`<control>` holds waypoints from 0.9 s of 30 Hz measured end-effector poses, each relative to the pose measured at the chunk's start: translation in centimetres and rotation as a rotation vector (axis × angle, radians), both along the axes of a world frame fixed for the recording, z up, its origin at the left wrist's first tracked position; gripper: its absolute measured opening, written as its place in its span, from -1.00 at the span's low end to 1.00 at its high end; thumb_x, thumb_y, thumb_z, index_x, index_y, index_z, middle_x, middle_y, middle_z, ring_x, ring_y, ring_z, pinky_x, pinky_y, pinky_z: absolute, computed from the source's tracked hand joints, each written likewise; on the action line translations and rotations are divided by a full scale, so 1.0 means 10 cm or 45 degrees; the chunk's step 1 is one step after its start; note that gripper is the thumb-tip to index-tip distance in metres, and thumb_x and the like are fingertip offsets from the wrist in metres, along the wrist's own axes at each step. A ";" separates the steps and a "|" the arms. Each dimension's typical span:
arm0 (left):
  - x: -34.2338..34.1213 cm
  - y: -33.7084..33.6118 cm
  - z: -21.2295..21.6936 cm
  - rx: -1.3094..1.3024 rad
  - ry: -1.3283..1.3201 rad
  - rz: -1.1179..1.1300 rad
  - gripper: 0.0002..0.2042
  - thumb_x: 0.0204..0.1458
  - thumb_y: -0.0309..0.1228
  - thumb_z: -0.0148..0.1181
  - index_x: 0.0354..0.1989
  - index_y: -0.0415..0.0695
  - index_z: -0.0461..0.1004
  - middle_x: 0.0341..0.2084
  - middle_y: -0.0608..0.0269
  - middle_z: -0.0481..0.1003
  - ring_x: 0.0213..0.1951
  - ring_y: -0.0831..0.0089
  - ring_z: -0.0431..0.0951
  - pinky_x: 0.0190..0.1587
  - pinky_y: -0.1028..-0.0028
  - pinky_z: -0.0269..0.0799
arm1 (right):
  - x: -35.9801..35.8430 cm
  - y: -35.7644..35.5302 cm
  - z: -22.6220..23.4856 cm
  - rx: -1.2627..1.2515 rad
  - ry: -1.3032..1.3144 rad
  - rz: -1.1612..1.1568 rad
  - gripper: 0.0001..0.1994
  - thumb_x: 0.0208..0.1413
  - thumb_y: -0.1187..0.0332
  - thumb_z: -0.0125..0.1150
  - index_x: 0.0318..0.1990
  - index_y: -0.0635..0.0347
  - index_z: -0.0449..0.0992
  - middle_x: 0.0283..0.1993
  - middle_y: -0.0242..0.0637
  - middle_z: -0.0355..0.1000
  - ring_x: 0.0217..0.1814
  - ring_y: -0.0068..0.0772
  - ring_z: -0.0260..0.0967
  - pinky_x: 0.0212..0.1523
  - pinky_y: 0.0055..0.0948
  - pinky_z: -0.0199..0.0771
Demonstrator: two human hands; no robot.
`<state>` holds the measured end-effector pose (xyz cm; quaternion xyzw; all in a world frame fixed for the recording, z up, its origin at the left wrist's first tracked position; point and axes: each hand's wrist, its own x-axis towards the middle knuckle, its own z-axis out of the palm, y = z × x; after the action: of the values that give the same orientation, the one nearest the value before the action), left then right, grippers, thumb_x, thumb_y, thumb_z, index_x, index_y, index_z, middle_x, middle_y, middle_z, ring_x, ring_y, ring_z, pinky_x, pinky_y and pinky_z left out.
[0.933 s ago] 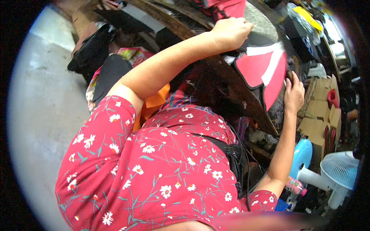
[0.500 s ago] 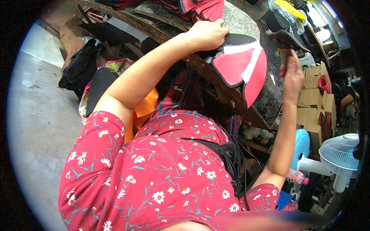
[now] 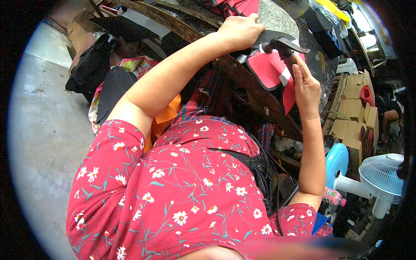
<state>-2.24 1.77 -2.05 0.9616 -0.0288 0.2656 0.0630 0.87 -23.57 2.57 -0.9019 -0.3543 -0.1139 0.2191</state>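
Note:
My left hand (image 3: 239, 30) presses down on a black and red shoe-upper piece (image 3: 268, 69) that lies on the dark, worn workbench (image 3: 260, 104). The piece is red with a white stripe and a black edge. My right hand (image 3: 305, 86) is shut on the brown handle of a hammer (image 3: 284, 45). The hammer's dark metal head hangs just above the red piece, close to my left fingers. My red flowered shirt fills the lower middle of the view and hides the bench's near edge.
A stack of red pieces (image 3: 238, 6) lies at the bench's far side. Black bags (image 3: 91, 65) sit on the grey concrete floor (image 3: 39, 130) at left. Cardboard boxes (image 3: 351, 125), a blue fan (image 3: 336, 160) and a white fan (image 3: 381, 177) stand at right.
My right hand was open beside the red piece; now it grips a hammer held over the piece. My left hand stays pressed on the piece. The view has tilted slightly.

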 end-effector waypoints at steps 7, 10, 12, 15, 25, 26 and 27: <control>-0.44 0.00 0.18 -0.001 0.162 0.172 -0.70 0.17 -0.30 0.03 0.04 0.00 0.51 -0.18 0.04 0.47 -0.25 0.04 0.62 -0.21 0.10 0.56 | 0.34 -0.17 0.08 0.305 0.149 -0.171 -0.62 0.30 -0.13 -0.02 0.16 -0.39 0.52 -0.14 -0.19 0.61 -0.14 -0.05 0.59 -0.20 -0.22 0.55; -0.63 0.03 0.19 -0.165 0.188 0.177 -0.68 0.18 -0.21 0.08 0.06 -0.01 0.49 -0.18 0.02 0.52 -0.17 0.02 0.60 -0.12 0.12 0.53 | 0.45 -0.12 -0.02 0.040 0.138 -0.271 -0.62 0.30 -0.17 -0.05 0.16 -0.49 0.50 -0.15 -0.14 0.60 -0.11 0.03 0.57 -0.16 -0.16 0.55; -0.66 0.04 0.18 -0.249 0.160 0.139 -0.67 0.18 -0.17 0.11 0.07 0.01 0.49 -0.19 0.01 0.56 -0.16 0.02 0.61 -0.11 0.13 0.52 | 0.49 -0.09 0.00 0.030 0.107 -0.285 -0.63 0.29 -0.18 -0.06 0.16 -0.54 0.49 -0.15 -0.11 0.60 -0.10 0.04 0.57 -0.14 -0.12 0.54; -0.59 0.08 0.15 -0.380 0.026 0.109 -0.68 0.14 -0.16 0.16 0.03 0.01 0.49 -0.23 0.01 0.60 -0.20 0.02 0.61 -0.14 0.12 0.53 | 0.49 -0.10 0.14 -0.022 -0.106 -0.211 -0.63 0.31 -0.13 -0.04 0.17 -0.44 0.50 -0.15 -0.10 0.60 -0.13 0.03 0.57 -0.19 -0.19 0.55; -0.45 0.15 0.09 -0.363 -0.320 0.213 -0.84 0.13 -0.38 0.09 -0.20 -0.16 0.48 -0.39 -0.02 0.56 -0.33 -0.03 0.61 -0.30 0.07 0.52 | 0.01 -0.21 0.16 0.022 0.094 -0.045 -0.64 0.31 -0.07 0.03 0.17 -0.37 0.51 -0.19 -0.14 0.60 -0.18 -0.14 0.61 -0.20 -0.27 0.54; -0.46 0.15 0.08 -0.353 -0.312 0.222 -0.84 0.13 -0.38 0.09 -0.19 -0.16 0.48 -0.39 -0.01 0.56 -0.33 -0.03 0.61 -0.30 0.07 0.53 | 0.00 -0.23 0.21 -0.011 0.050 -0.089 -0.64 0.30 -0.08 0.02 0.17 -0.37 0.51 -0.19 -0.14 0.60 -0.18 -0.15 0.61 -0.21 -0.26 0.54; -0.45 0.15 0.07 -0.344 -0.303 0.229 -0.84 0.13 -0.39 0.09 -0.18 -0.16 0.48 -0.39 -0.01 0.56 -0.32 -0.02 0.61 -0.30 0.08 0.53 | -0.02 -0.24 0.23 0.118 -0.106 0.079 -0.62 0.32 -0.03 0.04 0.19 -0.23 0.52 -0.20 -0.21 0.62 -0.29 -0.30 0.60 -0.26 -0.33 0.53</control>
<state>-6.75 3.29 -1.37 0.9049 0.0858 0.3834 0.1639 0.68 -25.98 4.89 -0.8739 -0.3853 -0.1609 0.2489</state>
